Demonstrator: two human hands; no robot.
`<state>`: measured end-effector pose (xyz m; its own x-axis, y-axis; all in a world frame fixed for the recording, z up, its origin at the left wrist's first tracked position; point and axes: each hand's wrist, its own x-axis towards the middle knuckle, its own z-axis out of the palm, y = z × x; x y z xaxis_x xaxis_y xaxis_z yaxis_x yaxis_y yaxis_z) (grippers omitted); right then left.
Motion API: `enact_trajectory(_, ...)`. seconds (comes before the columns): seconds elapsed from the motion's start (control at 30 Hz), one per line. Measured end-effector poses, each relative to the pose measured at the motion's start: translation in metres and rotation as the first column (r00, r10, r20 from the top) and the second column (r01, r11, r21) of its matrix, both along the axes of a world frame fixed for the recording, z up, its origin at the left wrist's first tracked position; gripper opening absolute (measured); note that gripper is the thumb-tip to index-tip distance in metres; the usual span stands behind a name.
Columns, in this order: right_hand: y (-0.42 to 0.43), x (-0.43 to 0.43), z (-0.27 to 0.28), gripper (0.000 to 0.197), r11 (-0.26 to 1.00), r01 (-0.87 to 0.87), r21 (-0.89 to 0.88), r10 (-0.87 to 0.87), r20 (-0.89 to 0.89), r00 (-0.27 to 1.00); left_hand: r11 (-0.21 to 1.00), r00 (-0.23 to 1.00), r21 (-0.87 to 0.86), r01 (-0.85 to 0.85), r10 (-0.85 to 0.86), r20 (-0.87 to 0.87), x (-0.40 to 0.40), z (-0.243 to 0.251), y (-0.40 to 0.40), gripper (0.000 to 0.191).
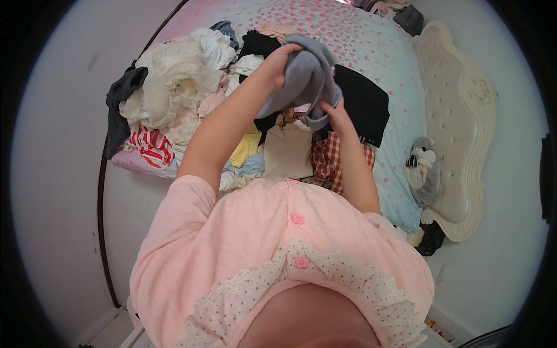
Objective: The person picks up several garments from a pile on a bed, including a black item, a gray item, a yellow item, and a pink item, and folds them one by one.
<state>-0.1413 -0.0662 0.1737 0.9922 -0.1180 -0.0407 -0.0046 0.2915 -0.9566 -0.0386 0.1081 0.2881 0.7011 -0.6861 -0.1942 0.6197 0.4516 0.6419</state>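
A grey knitted garment (pixel 304 74) is held up in front of me above the bed, partly folded over itself. My left hand (pixel 283 61) grips its upper left part. Lower down on the right, my right hand (pixel 337 115) pinches its edge between thumb and fingers. Behind it to the right lies a flat black garment (pixel 361 100). Below the grey knit are a beige garment (pixel 288 150) and a red-and-white checked cloth (pixel 328 156). A yellow cloth (pixel 246 145) lies beside my left forearm.
A heap with a cream ruffled garment (pixel 174 82), a dark grey garment (pixel 119 104) and a red-striped cloth (pixel 152 145) covers the bed's left side. The floral bedsheet (pixel 391 87) reaches the tufted headboard (pixel 452 130) on the right, where a grey plush toy (pixel 425 174) rests.
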Motion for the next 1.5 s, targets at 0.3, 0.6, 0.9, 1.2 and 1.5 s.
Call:
enact_trajectory(0.3, -0.023, -0.003, -0.019, 0.033, 0.617, -0.318, 0.720, 0.175, 0.268, 0.947, 0.981, 0.998, 0.190, -0.029, 0.016, 0.068, 0.016, -0.008, 0.012, 0.027)
enact_trajectory(0.6, 0.015, 0.020, 0.066, 0.032, 0.595, 0.055, 0.802, -0.062, -0.023, 0.998, 0.857, 0.792, 0.451, -0.251, -0.087, 0.605, -0.015, -0.057, -0.005, 0.047)
enact_trajectory(0.9, -0.010, 0.026, 0.074, 0.031, 0.554, 0.150, 0.819, -0.123, -0.098, 0.988, 0.894, 0.687, 0.446, 0.042, -0.350, 0.637, -0.014, -0.063, -0.002, 0.035)
enact_trajectory(1.2, -0.071, 0.013, 0.041, 0.020, 0.451, 0.299, 0.841, -0.223, -0.218, 0.950, 0.776, 0.697, 0.597, -0.205, -0.313, 0.645, 0.032, -0.042, 0.031, 0.015)
enact_trajectory(1.5, -0.048, 0.018, 0.052, 0.039, 0.445, 0.063, 0.893, -0.192, 0.026, 0.981, 0.868, 0.823, 0.494, -0.053, -0.242, 0.514, 0.018, -0.020, 0.028, 0.020)
